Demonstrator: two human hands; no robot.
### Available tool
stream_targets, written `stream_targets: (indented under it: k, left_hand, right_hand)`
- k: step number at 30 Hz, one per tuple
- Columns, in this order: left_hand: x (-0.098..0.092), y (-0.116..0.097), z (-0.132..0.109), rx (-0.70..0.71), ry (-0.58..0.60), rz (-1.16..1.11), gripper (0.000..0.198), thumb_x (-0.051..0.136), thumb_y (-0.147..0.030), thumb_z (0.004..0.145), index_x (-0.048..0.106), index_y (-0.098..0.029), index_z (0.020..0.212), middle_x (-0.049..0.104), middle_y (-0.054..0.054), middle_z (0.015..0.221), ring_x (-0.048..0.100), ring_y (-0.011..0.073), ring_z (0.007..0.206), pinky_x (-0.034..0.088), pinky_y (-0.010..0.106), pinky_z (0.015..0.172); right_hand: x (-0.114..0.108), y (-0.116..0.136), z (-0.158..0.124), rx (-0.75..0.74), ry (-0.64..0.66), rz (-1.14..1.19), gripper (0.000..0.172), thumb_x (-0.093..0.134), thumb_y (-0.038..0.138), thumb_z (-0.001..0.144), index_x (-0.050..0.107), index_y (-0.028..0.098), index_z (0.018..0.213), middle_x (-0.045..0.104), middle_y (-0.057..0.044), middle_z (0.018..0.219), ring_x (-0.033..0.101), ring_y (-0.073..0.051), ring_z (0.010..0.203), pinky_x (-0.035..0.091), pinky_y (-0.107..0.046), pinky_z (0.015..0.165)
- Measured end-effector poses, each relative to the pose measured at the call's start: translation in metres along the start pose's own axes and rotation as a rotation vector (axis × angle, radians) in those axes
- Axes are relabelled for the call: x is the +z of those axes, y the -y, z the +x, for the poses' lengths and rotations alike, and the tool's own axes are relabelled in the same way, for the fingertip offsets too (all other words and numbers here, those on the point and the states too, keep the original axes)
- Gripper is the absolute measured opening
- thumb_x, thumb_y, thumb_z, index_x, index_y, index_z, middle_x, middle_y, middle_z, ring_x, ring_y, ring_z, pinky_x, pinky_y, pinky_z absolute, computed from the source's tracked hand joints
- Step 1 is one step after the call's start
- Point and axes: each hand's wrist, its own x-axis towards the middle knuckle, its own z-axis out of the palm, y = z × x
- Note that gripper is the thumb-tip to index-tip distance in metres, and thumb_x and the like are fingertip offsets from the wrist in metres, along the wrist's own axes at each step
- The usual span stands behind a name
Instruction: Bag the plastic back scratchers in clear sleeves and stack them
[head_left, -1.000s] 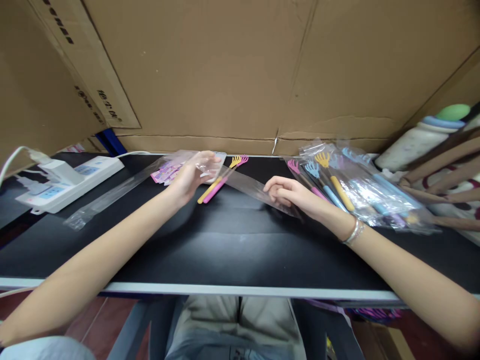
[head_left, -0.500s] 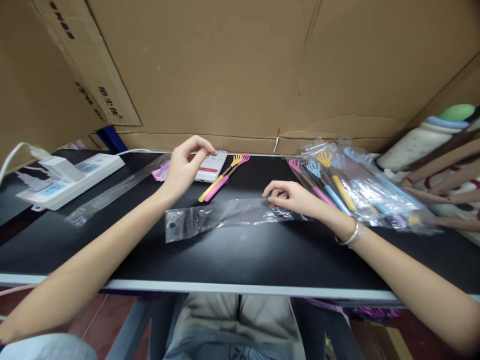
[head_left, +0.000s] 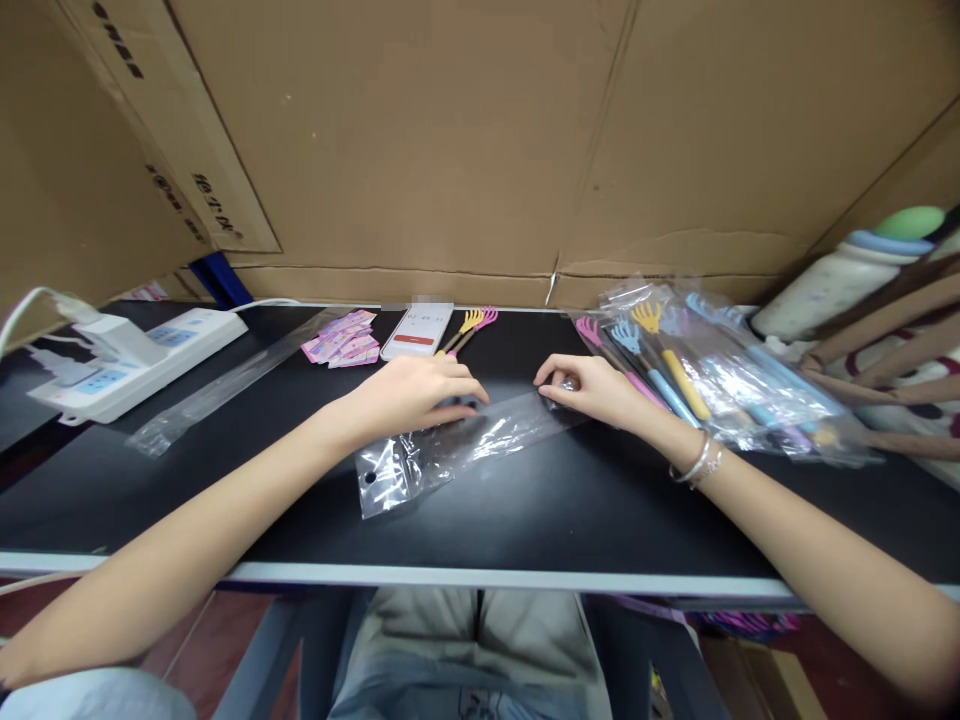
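A long clear plastic bag (head_left: 495,435) with a hang hole lies slantwise on the black table. My right hand (head_left: 585,390) pinches the bag's right end between thumb and fingers. Over the bag's left part is my left hand (head_left: 424,395), its fingers apart and holding nothing. Behind that hand, a yellow back scratcher (head_left: 471,320) and a pink back scratcher (head_left: 486,317) lie side by side, their handles hidden. To the right of my right hand lie pink (head_left: 590,330), blue (head_left: 628,337) and yellow (head_left: 649,318) back scratchers, loose beside bagged ones.
A phone (head_left: 418,332) with a timer and several pink cards (head_left: 341,340) lie at the back. Left are a power strip (head_left: 150,360) and another clear bag (head_left: 225,385). Bagged back scratchers (head_left: 780,400) and a bottle (head_left: 832,280) stand right. Cardboard (head_left: 420,130) walls the back.
My left hand has come down and right from near the phone to the bag, uncovering the pink cards. The bag has turned, its holed end now nearer the table's front edge.
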Motion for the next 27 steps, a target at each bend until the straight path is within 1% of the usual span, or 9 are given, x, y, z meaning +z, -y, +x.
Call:
stream_targets:
  k: [4, 8, 11, 13, 15, 17, 18, 22, 27]
  left_hand:
    - [0.003, -0.004, 0.000, 0.016, 0.038, 0.025, 0.024, 0.054, -0.041, 0.088, 0.069, -0.029, 0.103, 0.069, 0.002, 0.096, 0.061, 0.0179, 0.091, 0.042, 0.025, 0.081]
    - [0.004, -0.009, 0.000, 0.030, 0.093, 0.086, 0.032, 0.054, -0.047, 0.087, 0.065, -0.028, 0.111, 0.067, 0.004, 0.106, 0.060, 0.0204, 0.096, 0.043, 0.027, 0.082]
    - [0.008, -0.010, 0.000, 0.059, 0.095, 0.076, 0.040, 0.056, -0.048, 0.086, 0.060, -0.028, 0.120, 0.063, 0.006, 0.118, 0.058, 0.0225, 0.106, 0.041, 0.032, 0.093]
    - [0.013, -0.011, 0.000, 0.076, 0.090, 0.058, 0.046, 0.057, -0.050, 0.085, 0.055, -0.028, 0.125, 0.059, 0.008, 0.126, 0.055, 0.0245, 0.113, 0.036, 0.038, 0.102]
    - [0.018, -0.012, -0.001, 0.080, 0.089, 0.044, 0.051, 0.057, -0.051, 0.084, 0.052, -0.027, 0.129, 0.057, 0.009, 0.130, 0.053, 0.0268, 0.118, 0.027, 0.046, 0.110]
    - [0.021, -0.013, -0.001, 0.067, 0.079, 0.022, 0.053, 0.058, -0.050, 0.084, 0.050, -0.027, 0.131, 0.055, 0.010, 0.131, 0.052, 0.0280, 0.120, 0.020, 0.051, 0.113]
    - [0.022, -0.013, -0.001, 0.056, 0.072, 0.010, 0.054, 0.059, -0.050, 0.083, 0.049, -0.027, 0.131, 0.055, 0.010, 0.132, 0.051, 0.0282, 0.121, 0.019, 0.052, 0.113]
    - [0.023, -0.012, -0.001, 0.005, 0.067, 0.007, 0.055, 0.060, -0.040, 0.085, 0.044, -0.028, 0.136, 0.049, 0.010, 0.138, 0.049, 0.0272, 0.124, 0.026, 0.051, 0.111]
    - [0.024, -0.009, 0.000, -0.026, 0.070, 0.042, 0.048, 0.054, -0.034, 0.089, 0.042, -0.027, 0.136, 0.052, 0.007, 0.134, 0.051, 0.0221, 0.121, 0.028, 0.047, 0.112]
  right_hand:
    - [0.000, 0.000, 0.000, 0.004, -0.012, -0.014, 0.013, 0.059, 0.032, 0.080, 0.065, 0.022, 0.085, 0.065, 0.000, 0.069, 0.051, -0.011, 0.057, 0.031, -0.023, 0.054]
    - [-0.001, 0.002, -0.001, 0.007, -0.046, 0.011, 0.013, 0.057, 0.030, 0.081, 0.065, 0.021, 0.086, 0.064, 0.000, 0.069, 0.052, -0.012, 0.058, 0.031, -0.024, 0.054]
    - [0.002, 0.005, -0.002, -0.001, -0.071, 0.037, 0.014, 0.056, 0.030, 0.082, 0.063, 0.021, 0.090, 0.064, 0.000, 0.070, 0.051, -0.011, 0.057, 0.032, -0.023, 0.055]
    - [0.007, 0.008, -0.003, -0.005, -0.079, 0.051, 0.015, 0.055, 0.030, 0.083, 0.062, 0.021, 0.093, 0.063, 0.001, 0.070, 0.050, -0.011, 0.056, 0.031, -0.023, 0.055]
    - [0.012, 0.011, -0.004, -0.011, -0.086, 0.059, 0.016, 0.054, 0.031, 0.084, 0.062, 0.021, 0.094, 0.061, 0.001, 0.068, 0.050, -0.011, 0.056, 0.031, -0.023, 0.055]
    - [0.017, 0.015, -0.005, -0.025, -0.099, 0.075, 0.017, 0.054, 0.031, 0.084, 0.062, 0.021, 0.095, 0.060, 0.002, 0.067, 0.050, -0.010, 0.055, 0.031, -0.023, 0.055]
    - [0.018, 0.017, -0.006, -0.037, -0.108, 0.093, 0.017, 0.053, 0.031, 0.085, 0.062, 0.021, 0.096, 0.059, 0.002, 0.067, 0.050, -0.010, 0.055, 0.032, -0.023, 0.055]
    - [0.020, 0.023, -0.007, -0.074, -0.136, 0.251, 0.017, 0.054, 0.031, 0.085, 0.060, 0.020, 0.096, 0.057, 0.003, 0.065, 0.050, -0.010, 0.052, 0.037, -0.023, 0.056]
    - [0.017, 0.022, -0.003, 0.006, -0.152, 0.571, 0.023, 0.060, 0.038, 0.080, 0.056, 0.019, 0.092, 0.058, 0.002, 0.066, 0.058, -0.012, 0.053, 0.046, -0.026, 0.058]
